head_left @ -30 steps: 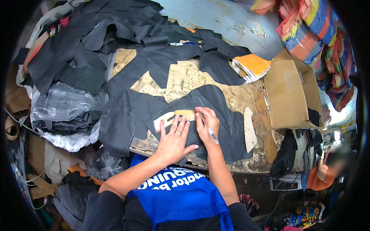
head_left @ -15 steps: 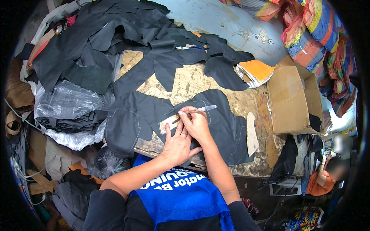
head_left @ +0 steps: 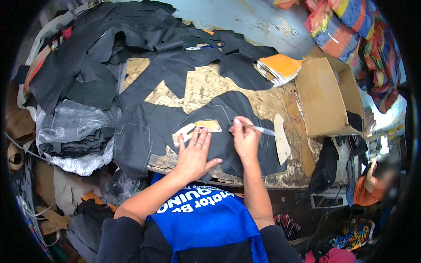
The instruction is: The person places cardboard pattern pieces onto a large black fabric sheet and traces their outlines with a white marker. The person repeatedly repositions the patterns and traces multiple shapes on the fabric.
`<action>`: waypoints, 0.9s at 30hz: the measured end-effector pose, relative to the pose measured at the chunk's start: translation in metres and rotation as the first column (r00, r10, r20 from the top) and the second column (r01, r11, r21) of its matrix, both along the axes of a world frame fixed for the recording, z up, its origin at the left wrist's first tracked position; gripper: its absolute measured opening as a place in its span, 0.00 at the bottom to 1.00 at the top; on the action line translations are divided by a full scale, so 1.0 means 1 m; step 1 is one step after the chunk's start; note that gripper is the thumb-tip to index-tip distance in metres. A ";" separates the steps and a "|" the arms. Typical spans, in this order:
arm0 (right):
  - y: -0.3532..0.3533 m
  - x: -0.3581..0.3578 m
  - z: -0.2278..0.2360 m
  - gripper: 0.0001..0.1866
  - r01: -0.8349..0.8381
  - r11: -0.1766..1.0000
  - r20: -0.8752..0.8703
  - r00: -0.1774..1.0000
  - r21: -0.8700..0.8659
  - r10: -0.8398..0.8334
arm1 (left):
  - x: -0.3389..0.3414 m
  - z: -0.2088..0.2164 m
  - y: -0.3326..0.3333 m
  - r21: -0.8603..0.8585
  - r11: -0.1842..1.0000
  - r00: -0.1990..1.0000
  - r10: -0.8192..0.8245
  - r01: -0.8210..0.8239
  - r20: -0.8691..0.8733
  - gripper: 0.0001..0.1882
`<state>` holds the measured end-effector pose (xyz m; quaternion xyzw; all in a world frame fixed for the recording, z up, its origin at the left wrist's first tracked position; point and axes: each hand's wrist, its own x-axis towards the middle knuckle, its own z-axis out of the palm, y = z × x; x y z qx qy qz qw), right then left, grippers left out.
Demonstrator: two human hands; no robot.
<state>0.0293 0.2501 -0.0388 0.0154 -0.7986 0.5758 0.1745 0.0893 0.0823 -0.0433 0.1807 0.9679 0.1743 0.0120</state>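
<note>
You wear a black, short-sleeved shirt [head_left: 124,239] under a bright blue apron [head_left: 210,228] marked across the front with bold white lettering [head_left: 212,200]. Your forearms [head_left: 151,196] are bare; your left hand [head_left: 191,161] bears a ring [head_left: 199,143].

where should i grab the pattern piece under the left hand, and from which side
Probably pinch the pattern piece by its yellow right end, coming from the right: it lies flat on the black sheet, and that end sticks out past the left hand's fingers.

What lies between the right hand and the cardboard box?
In the head view: part of the black sheet, a pale curved piece and worktop; the held pen juts partway too.
</note>
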 end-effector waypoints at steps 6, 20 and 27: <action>0.082 0.061 0.006 0.14 0.316 0.796 -0.040 0.937 0.516 -0.347 | -0.026 0.022 -0.049 0.147 0.947 0.946 0.304 -0.286 -0.117 0.33; 0.052 0.068 0.004 0.18 0.268 0.756 -0.135 0.963 0.597 -0.235 | -0.038 0.038 -0.105 0.624 0.662 0.906 0.238 -0.416 0.351 0.11; 0.038 0.046 -0.002 0.11 0.070 0.901 0.070 0.991 0.428 -0.110 | -0.024 0.027 -0.137 0.664 0.597 0.892 0.268 -0.450 0.365 0.11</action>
